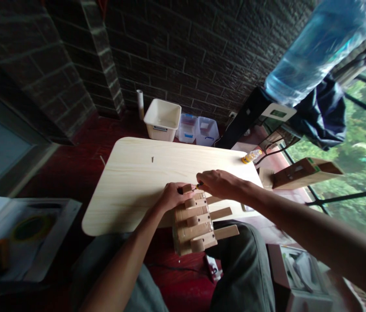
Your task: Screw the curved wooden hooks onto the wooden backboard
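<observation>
A taped cardboard box [186, 234] juts over the near edge of the table, above my lap. Several cardboard strips with curled ends and dark round dots run across it, and flat tabs stick out to the right. My left hand [171, 195] grips the box's far end, its fingers around a cardboard strip [187, 189] there. Closed in my right hand [213, 182] is a small yellow-and-black screwdriver [198, 186], mostly hidden by the fingers. Its tip points left at the strip by my left fingers; whether it touches cannot be made out.
On the pale wooden table [131, 186] lie a small dark screw [152, 159] and a clear bottle with a yellow cap [251, 156]. Behind it stand a cream bin [163, 115] and clear plastic boxes [207, 131]. A carton [302, 173] is by the window.
</observation>
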Motion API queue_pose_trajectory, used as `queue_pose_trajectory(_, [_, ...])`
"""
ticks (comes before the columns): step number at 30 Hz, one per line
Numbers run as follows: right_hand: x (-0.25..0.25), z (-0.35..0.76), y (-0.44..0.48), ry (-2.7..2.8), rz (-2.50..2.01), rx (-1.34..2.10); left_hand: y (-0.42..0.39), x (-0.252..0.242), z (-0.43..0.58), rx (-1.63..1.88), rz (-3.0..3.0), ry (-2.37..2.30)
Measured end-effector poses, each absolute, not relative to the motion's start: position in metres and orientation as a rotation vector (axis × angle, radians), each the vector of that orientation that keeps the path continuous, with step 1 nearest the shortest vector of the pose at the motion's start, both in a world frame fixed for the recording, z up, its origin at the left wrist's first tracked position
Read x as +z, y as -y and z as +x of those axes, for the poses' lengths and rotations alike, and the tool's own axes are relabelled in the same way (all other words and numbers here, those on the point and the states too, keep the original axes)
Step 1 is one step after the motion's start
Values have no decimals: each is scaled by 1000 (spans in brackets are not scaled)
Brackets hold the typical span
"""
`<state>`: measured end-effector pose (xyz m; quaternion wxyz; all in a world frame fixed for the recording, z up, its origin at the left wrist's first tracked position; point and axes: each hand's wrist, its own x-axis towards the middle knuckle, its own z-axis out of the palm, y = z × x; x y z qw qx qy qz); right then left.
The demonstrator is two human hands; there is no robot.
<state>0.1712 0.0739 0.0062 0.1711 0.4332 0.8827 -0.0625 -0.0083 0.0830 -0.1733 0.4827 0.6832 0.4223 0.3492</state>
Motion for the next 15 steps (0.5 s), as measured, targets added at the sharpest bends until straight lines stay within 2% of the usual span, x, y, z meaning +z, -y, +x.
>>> queue_pose_trajectory(15, [7,172,-69,-2503,1294,-230,-93,-168,-9,785,1652,-913])
